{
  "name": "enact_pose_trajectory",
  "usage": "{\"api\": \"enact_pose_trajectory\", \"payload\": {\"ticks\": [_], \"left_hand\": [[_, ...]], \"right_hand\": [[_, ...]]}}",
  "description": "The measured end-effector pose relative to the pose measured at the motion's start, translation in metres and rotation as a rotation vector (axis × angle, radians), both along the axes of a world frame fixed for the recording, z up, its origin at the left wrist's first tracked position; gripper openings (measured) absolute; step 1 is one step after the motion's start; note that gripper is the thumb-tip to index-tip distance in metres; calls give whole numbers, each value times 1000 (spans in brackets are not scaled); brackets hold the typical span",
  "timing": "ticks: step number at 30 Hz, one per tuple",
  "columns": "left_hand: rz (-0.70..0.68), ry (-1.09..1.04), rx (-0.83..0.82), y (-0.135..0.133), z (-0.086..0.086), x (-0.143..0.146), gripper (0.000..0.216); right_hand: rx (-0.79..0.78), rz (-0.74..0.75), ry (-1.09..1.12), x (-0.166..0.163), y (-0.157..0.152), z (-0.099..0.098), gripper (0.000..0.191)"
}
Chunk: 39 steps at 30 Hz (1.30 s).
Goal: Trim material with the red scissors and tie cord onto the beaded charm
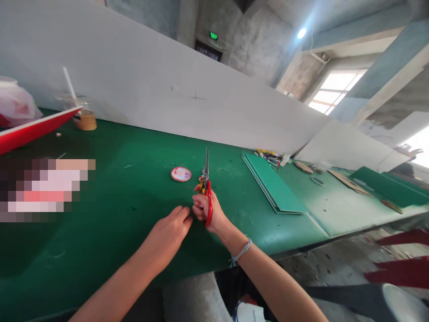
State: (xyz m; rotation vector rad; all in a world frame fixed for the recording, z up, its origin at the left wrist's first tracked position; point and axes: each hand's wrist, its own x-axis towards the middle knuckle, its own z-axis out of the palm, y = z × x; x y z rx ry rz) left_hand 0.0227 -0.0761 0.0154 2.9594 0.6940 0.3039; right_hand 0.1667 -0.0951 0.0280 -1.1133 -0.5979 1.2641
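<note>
My right hand (205,210) is closed around a pair of scissors (209,201) with red handles. Their metal blades point up and away from me. A small yellow and reddish item (202,184) shows beside the blades near my fingers; I cannot make out what it is. My left hand (176,223) is right beside the right one, its fingers bent and pressed together. Whatever they may pinch is hidden. Just beyond, a round disc (181,174) with a red rim and a printed white face lies flat on the green tabletop (134,197).
Stacked green boards (273,185) lie to the right, with loose tools (268,155) behind them. At the left are a red tray-like piece (40,132), a cup with a straw (85,117) and a plastic bag (20,105). A white partition (150,80) runs along the back.
</note>
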Motion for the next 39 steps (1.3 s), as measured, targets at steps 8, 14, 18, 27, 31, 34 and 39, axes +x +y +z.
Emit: {"api": "enact_pose_trajectory", "payload": {"ticks": [8,14,18,27,31,34,39], "left_hand": [[-69,-58,-126,11,-11,-5,45],[-74,-138,-206,10,-2,-12,48],[-82,-128,-216,9,4,-13,50],[-77,-97,-65,11,-8,-10,54],[-67,-39,22,10,-6,-8,52],[-87,-7,79,9,-4,-9,50],[-77,-63,53,10,-6,-10,45]], "right_hand": [[-21,46,-30,1,1,1,35],[5,66,-63,16,0,-5,34],[24,-93,-140,53,-12,-9,36],[53,-164,-119,71,-22,-12,37],[63,-185,-138,84,-27,-1,37],[33,-189,-327,104,-36,12,44],[-17,-164,-333,113,-55,19,44]]}}
